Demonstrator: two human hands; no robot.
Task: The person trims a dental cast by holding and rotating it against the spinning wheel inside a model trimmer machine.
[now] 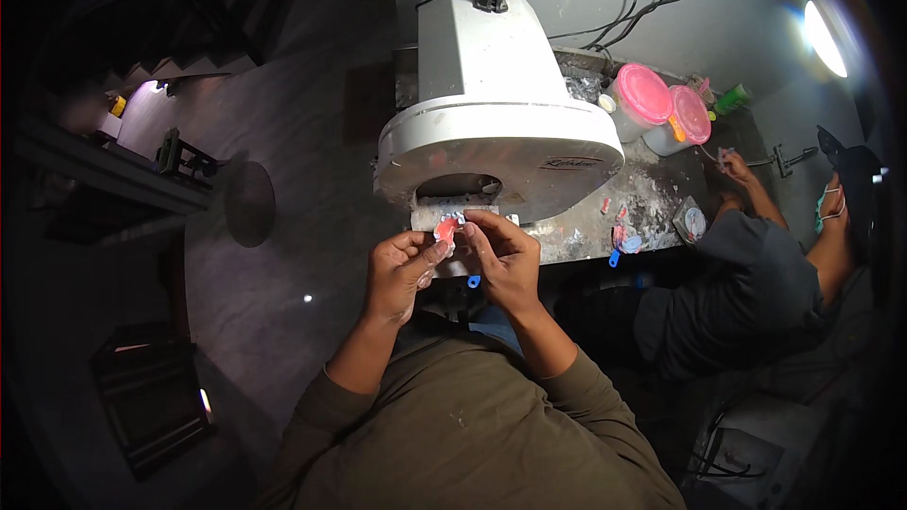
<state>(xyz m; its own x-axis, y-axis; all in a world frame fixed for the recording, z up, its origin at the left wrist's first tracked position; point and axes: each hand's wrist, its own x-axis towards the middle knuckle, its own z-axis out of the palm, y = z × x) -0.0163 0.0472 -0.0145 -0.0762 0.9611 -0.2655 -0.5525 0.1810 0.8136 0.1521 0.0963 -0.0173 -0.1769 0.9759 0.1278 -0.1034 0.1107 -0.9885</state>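
Up close to the mouth of a white machine (501, 156), both my hands meet around a small pink and white piece that looks like a denture (444, 229). My left hand (399, 276) grips its left side between thumb and fingers, and whitish residue coats those fingertips. The thumb and index finger of my right hand (505, 260) pinch its right end, where a pale, bumpy edge shows. Just behind the piece lies the machine's dark opening (458, 191). Finer details of the piece are too small to tell.
Two tubs with pink lids (642, 93) stand at the back right of the residue-covered bench (605, 217). A blue-handled tool (615, 256) lies at the bench's front edge. Another person (727, 283) in dark clothes sits close on my right, one hand (735, 166) raised over the bench.
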